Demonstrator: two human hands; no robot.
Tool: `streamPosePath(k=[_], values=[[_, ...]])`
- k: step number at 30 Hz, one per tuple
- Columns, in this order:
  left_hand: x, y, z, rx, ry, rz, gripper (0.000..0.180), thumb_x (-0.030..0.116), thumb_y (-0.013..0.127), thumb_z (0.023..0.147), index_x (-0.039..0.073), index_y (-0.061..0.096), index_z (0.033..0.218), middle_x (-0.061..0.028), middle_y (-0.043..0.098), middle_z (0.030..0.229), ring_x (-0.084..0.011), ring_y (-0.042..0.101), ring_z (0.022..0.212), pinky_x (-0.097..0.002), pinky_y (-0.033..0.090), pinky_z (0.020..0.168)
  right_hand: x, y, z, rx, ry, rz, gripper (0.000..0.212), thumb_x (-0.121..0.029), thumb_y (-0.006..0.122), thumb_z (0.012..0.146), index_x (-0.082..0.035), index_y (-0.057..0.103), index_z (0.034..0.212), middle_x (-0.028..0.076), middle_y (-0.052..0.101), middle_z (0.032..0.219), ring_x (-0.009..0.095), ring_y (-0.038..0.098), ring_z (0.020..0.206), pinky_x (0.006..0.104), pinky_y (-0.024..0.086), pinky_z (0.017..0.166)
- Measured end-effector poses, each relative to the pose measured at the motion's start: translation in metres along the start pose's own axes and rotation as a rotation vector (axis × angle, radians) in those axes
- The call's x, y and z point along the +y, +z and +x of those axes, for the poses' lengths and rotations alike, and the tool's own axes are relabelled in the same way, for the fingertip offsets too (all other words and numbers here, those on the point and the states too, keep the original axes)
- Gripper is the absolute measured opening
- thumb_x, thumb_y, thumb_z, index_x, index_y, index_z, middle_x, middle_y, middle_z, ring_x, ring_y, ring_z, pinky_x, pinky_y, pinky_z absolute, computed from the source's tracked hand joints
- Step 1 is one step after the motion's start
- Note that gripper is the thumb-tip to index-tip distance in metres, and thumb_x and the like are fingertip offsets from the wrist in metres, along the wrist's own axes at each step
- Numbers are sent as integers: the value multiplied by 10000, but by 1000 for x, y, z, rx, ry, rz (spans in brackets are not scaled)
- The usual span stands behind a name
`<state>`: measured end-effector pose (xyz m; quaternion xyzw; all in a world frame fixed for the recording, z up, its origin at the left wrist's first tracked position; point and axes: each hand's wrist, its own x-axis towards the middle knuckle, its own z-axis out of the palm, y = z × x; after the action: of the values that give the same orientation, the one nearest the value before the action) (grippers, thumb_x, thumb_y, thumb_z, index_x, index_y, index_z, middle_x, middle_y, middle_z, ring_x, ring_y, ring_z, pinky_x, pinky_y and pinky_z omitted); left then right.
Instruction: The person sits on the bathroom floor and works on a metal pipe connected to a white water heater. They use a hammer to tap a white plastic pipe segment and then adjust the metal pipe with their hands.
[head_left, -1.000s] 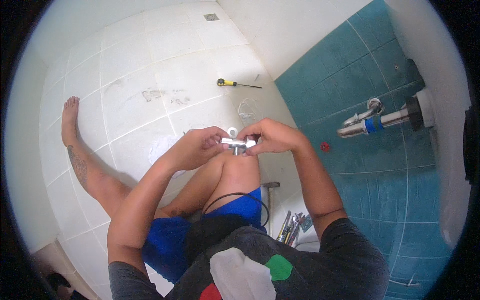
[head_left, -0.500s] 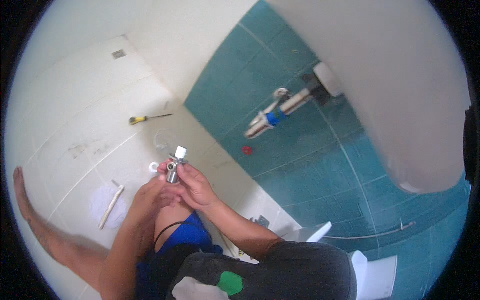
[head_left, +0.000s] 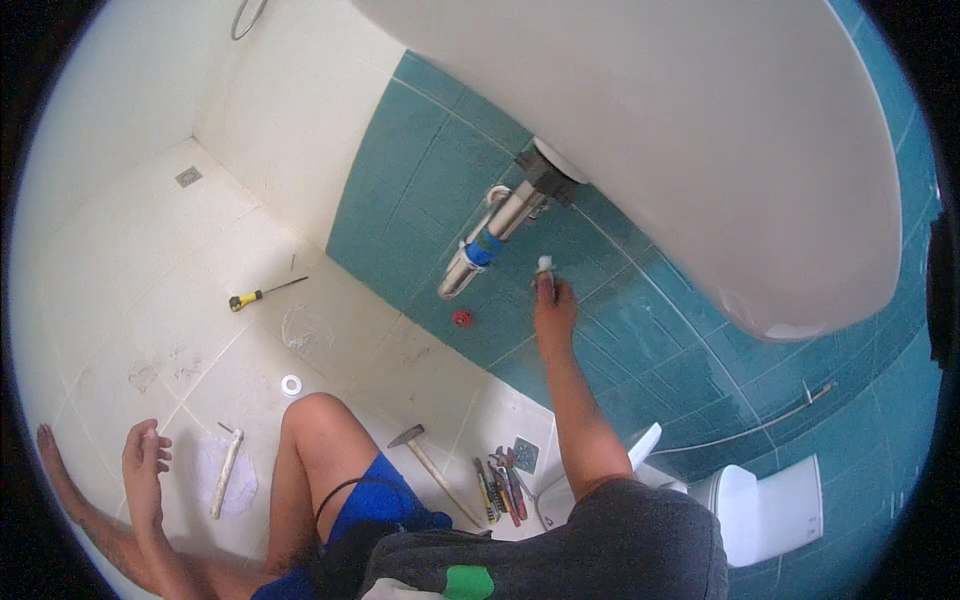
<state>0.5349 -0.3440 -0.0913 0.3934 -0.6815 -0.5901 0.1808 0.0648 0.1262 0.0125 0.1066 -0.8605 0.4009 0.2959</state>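
A single head-worn fisheye view looks down and forward from a person seated on a bathroom floor (head_left: 150, 250), facing the teal wall (head_left: 420, 200). The basin (head_left: 700, 130) looms close overhead at the top edge; the floor's far corner recedes upper left.

The person's right hand (head_left: 553, 303) is raised high on a nearly straight arm, fingers closed in a pinch at the fingertips. The left hand (head_left: 143, 462) hangs low and out to the side, open, fingers loosely curled, forearm bent upward from the elbow.
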Motion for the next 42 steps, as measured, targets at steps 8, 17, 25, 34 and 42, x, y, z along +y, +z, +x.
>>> streamPosePath(k=[8, 17, 25, 34, 42], values=[[-110, -98, 54, 90, 48, 281, 287, 299, 545, 1021, 27, 618, 1075, -55, 596, 827, -138, 545, 698, -292, 450, 616, -16, 23, 81, 243, -327, -261, 319, -306, 675, 944, 11, 648, 962, 169, 668, 842, 332, 666, 749, 435, 512, 673], [-176, -153, 33, 36, 231, 696, 151, 114, 616, 931, -32, 621, 969, -189, 649, 759, -305, 640, 700, -414, 501, 659, -26, 46, 100, 337, -433, -472, 348, -285, 798, 805, -21, 651, 978, 189, 682, 902, 379, 680, 835, 487, 544, 731], [-106, -130, 15, -318, 114, 948, 332, 323, 642, 944, 58, 666, 1142, -250, 716, 988, -374, 702, 953, -466, 545, 804, -45, 62, 111, 446, -470, -511, 447, -228, 814, 774, -9, 635, 1119, 239, 652, 1097, 418, 641, 1024, 497, 534, 860], [-79, -114, -7, -638, 13, 881, 360, 290, 651, 924, 67, 664, 1207, -232, 724, 994, -388, 698, 930, -425, 549, 816, -65, 74, 104, 545, -473, -429, 447, -125, 742, 813, 13, 615, 1219, 251, 635, 1174, 445, 602, 1114, 541, 491, 933], [-85, -119, -4, -657, -10, 945, 401, 296, 657, 913, 70, 635, 1243, -219, 724, 989, -372, 701, 910, -424, 551, 788, -42, 87, 105, 586, -521, -321, 503, -179, 761, 808, -6, 610, 1256, 237, 627, 1219, 438, 588, 1152, 551, 471, 967]])
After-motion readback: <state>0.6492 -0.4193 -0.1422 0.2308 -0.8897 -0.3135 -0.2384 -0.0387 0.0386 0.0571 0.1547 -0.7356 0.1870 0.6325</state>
